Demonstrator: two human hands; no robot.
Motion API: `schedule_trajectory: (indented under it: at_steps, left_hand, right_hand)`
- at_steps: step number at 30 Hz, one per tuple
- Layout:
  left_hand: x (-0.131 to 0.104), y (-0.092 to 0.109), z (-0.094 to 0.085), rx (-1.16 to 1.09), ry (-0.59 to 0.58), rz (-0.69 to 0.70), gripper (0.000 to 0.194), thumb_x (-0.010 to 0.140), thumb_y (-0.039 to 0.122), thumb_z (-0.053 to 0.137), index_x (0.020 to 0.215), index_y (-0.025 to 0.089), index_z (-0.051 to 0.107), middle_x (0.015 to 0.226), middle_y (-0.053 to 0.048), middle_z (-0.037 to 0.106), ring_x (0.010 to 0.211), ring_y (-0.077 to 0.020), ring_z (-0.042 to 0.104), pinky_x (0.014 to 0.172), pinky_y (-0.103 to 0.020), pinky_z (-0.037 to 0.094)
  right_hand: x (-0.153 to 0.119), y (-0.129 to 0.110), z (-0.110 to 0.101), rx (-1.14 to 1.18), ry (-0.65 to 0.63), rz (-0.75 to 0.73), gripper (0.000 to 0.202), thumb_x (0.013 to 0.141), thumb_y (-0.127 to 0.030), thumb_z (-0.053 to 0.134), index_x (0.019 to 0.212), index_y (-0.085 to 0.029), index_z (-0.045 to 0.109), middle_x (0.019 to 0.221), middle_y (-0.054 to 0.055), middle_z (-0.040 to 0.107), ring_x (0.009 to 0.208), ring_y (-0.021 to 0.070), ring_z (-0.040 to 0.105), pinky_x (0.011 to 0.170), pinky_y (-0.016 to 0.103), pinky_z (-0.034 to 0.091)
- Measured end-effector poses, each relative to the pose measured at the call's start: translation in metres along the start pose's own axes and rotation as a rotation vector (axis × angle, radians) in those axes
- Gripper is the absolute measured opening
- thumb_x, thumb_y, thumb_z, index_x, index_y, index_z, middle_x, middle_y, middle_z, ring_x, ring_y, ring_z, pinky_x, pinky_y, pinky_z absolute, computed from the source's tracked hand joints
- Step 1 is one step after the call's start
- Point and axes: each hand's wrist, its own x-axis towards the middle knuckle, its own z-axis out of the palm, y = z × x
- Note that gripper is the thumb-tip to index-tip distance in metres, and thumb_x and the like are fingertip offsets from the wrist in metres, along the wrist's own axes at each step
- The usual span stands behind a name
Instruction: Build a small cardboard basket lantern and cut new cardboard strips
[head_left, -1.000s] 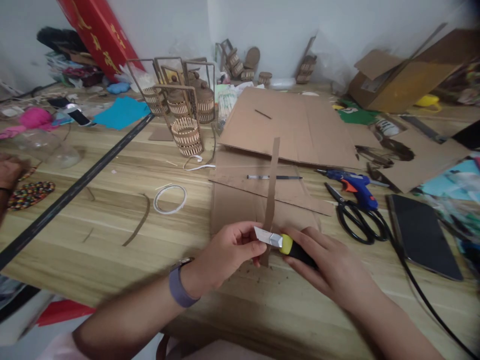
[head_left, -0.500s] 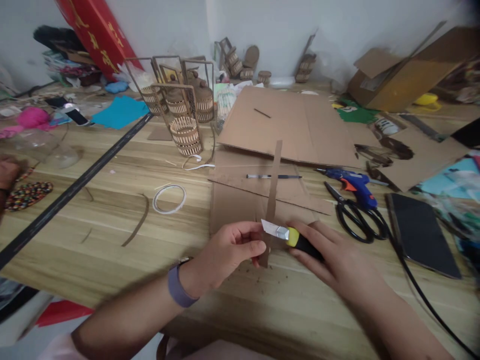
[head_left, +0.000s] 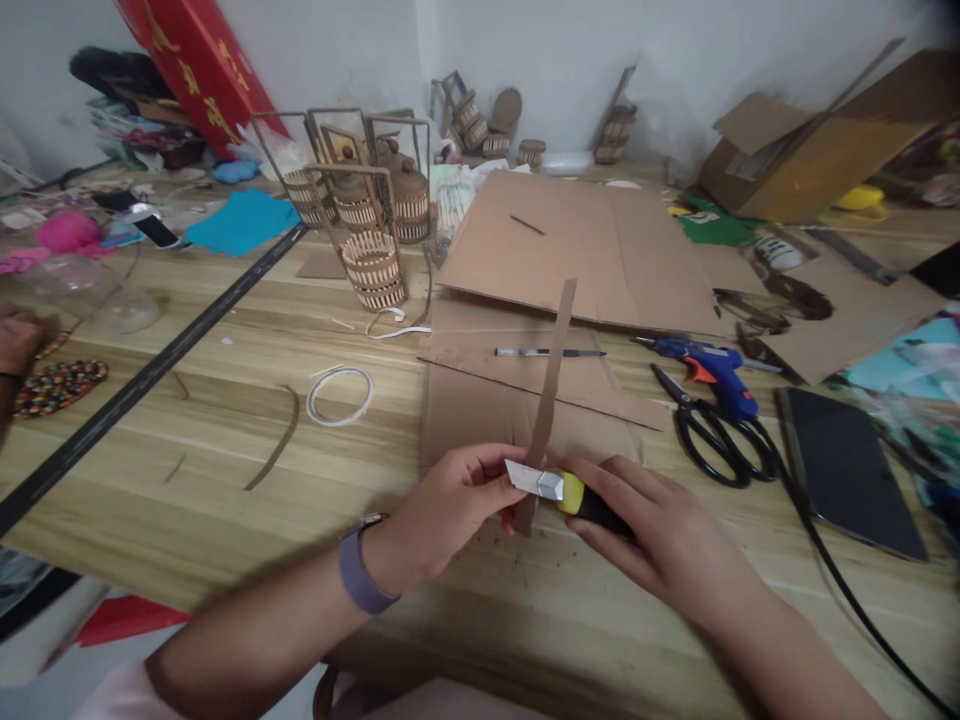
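Observation:
My left hand (head_left: 450, 510) pinches a narrow brown cardboard strip (head_left: 553, 385) near its lower end. The strip rises away from me over the cardboard sheets and bends slightly above my fingers. My right hand (head_left: 660, 525) grips a utility knife (head_left: 571, 492) with a yellow and black handle. Its bare blade lies across the strip, with the tip close to my left thumb. Small brown crumbs are scattered on the wooden table (head_left: 480, 620) under my hands. Beyond them, a pen (head_left: 517, 352) lies on the cardboard behind the strip.
Black scissors (head_left: 720, 440), a blue glue gun (head_left: 705, 370) and a dark phone-like slab (head_left: 847, 470) lie on the right. A tape roll (head_left: 340, 396) and small slatted baskets (head_left: 373, 270) stand left of the large cardboard sheet (head_left: 577, 250). Another person's hand (head_left: 16, 340) shows at far left.
The knife has moved a little left and down, so its blade now crosses the strip nearer my left thumb. The strip's upper end has tilted slightly to the right.

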Motion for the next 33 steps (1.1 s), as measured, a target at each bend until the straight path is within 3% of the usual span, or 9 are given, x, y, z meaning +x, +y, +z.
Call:
schedule_trajectory:
  at_steps: [12, 19, 25, 33]
  left_hand:
    - [-0.0017, 0.0026, -0.0010, -0.113, -0.095, -0.046, 0.019, 0.076, 0.030, 0.073, 0.085, 0.014, 0.070, 0.064, 0.001, 0.059, 0.058, -0.0095, 0.053, 0.056, -0.024, 0.037]
    - [-0.0005, -0.0014, 0.0002, -0.108, -0.051, -0.038, 0.026, 0.077, 0.037, 0.073, 0.088, 0.014, 0.069, 0.063, 0.001, 0.060, 0.054, -0.0093, 0.052, 0.054, -0.024, 0.036]
    - [-0.0006, -0.0005, 0.0020, -0.084, -0.007, -0.054, 0.030, 0.073, 0.042, 0.074, 0.079, 0.015, 0.063, 0.058, 0.003, 0.057, 0.052, -0.0093, 0.051, 0.053, -0.025, 0.037]
    - [-0.0011, -0.0013, 0.0003, -0.086, -0.069, -0.080, 0.035, 0.075, 0.048, 0.074, 0.079, 0.016, 0.061, 0.061, 0.003, 0.059, 0.051, -0.0082, 0.050, 0.051, -0.024, 0.034]
  right_hand:
    - [-0.0016, 0.0068, -0.0030, 0.008, 0.023, 0.032, 0.038, 0.099, -0.042, 0.044, 0.125, -0.018, 0.058, 0.089, 0.009, 0.069, 0.072, 0.0197, 0.068, 0.062, 0.030, 0.055]
    - [-0.0003, 0.0015, -0.0003, -0.029, 0.048, -0.039, 0.037, 0.101, -0.040, 0.041, 0.122, -0.015, 0.056, 0.084, 0.008, 0.067, 0.068, 0.0195, 0.067, 0.058, 0.029, 0.055]
    - [0.0012, -0.0023, -0.0012, 0.002, 0.060, -0.058, 0.039, 0.101, -0.041, 0.041, 0.122, -0.014, 0.059, 0.083, 0.008, 0.067, 0.067, 0.0186, 0.067, 0.058, 0.028, 0.053]
    - [-0.0011, 0.0017, -0.0005, 0.005, 0.054, -0.047, 0.037, 0.100, -0.041, 0.042, 0.122, -0.015, 0.057, 0.084, 0.008, 0.067, 0.068, 0.0188, 0.067, 0.058, 0.028, 0.053]
